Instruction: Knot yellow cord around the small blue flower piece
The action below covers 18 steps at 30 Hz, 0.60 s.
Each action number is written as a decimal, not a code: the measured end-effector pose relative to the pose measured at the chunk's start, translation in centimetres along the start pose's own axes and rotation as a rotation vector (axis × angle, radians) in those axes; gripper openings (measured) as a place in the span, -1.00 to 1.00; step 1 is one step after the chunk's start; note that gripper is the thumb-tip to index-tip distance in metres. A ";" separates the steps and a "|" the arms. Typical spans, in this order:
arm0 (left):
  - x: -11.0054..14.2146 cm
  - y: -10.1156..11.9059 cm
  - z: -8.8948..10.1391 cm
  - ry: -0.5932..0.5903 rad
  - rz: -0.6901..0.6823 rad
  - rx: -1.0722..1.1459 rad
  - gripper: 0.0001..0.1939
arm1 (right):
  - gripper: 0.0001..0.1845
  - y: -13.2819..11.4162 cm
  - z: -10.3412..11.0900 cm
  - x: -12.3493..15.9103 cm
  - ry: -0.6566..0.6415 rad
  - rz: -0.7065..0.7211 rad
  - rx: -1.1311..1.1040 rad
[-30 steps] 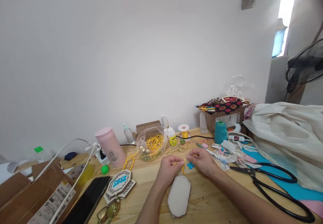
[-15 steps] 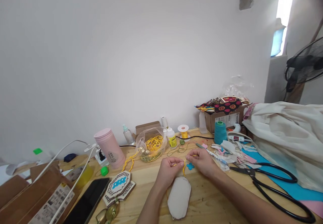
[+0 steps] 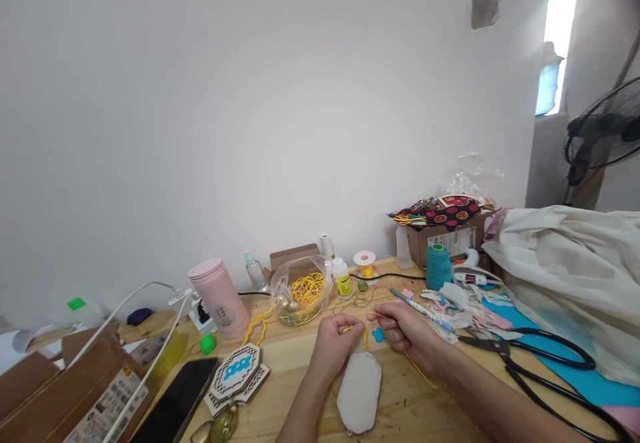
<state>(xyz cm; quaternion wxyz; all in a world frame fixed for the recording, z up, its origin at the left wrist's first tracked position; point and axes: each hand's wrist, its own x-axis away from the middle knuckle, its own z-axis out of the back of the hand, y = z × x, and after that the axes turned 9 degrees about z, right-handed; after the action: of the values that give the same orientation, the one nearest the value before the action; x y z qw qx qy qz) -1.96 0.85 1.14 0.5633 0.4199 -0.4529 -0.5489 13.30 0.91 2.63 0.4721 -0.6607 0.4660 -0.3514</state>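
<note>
My left hand (image 3: 334, 344) is closed in a pinch on a thin yellow cord (image 3: 365, 336) just above a flat white oval piece (image 3: 359, 390) lying on the wooden table (image 3: 295, 363). My right hand (image 3: 407, 328) is also closed on the same cord, a little to the right, and a loose strand runs back under my right forearm. A small blue flower-shaped piece (image 3: 379, 335) lies between the two hands.
A hexagonal wooden ornament (image 3: 237, 372), a phone (image 3: 176, 403) and a pink tumbler (image 3: 219, 298) sit to the left. A bag of yellow cord (image 3: 303, 288), a glue bottle (image 3: 341, 276), teal thread cone (image 3: 437, 266), fabric scraps, large black scissors (image 3: 545, 363) and white cloth (image 3: 575, 276) lie behind and right.
My right hand has turned and drawn slightly toward me, pulling the yellow cord so a strand now trails under my forearm. The view has tilted down a little.
</note>
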 end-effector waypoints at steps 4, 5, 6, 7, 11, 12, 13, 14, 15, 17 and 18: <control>0.2 0.3 -0.1 0.005 -0.011 0.010 -0.80 | -0.82 0.1 0.2 0.0 -0.083 -0.113 -0.132; 0.2 0.3 -0.1 0.006 -0.019 0.020 -0.81 | -0.81 0.1 0.2 0.1 -0.112 -0.118 -0.135; 0.2 0.4 -0.1 0.001 -0.030 0.028 -0.82 | -0.78 0.0 0.2 0.2 -0.140 -0.115 -0.128; 0.2 0.4 0.0 -0.005 -0.038 0.035 -0.82 | -0.77 0.0 0.1 0.3 -0.159 -0.102 -0.107; 0.3 0.5 0.0 -0.024 -0.021 0.061 -0.81 | -0.78 0.2 -0.6 0.5 -0.151 -0.016 0.058; 0.3 0.5 0.0 -0.027 -0.005 0.077 -0.81 | -0.78 0.3 -0.8 0.4 -0.141 0.018 0.108; 0.4 0.6 0.0 -0.031 0.011 0.097 -0.80 | -0.79 0.6 -1.0 0.2 -0.126 0.060 0.160; 0.5 0.6 -0.1 -0.038 0.026 0.117 -0.79 | -0.80 0.9 -1.1 0.1 -0.106 0.108 0.219; 0.5 0.7 -0.1 -0.044 0.038 0.137 -0.78 | -0.81 1.2 -1.2 -0.1 -0.083 0.162 0.288; 0.6 1.0 -0.2 -0.044 0.051 0.161 -0.76 | -0.83 1.8 -1.3 -0.3 -0.038 0.278 0.450; 0.7 1.1 -0.2 -0.039 0.052 0.165 -0.76 | -0.83 2.0 -1.3 -0.3 -0.023 0.335 0.533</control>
<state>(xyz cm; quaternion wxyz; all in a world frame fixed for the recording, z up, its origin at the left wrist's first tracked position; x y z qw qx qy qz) -1.50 0.22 2.15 0.5319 0.4420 -0.5184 -0.5030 11.45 0.57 1.08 0.6852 -0.4319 0.4543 -0.3709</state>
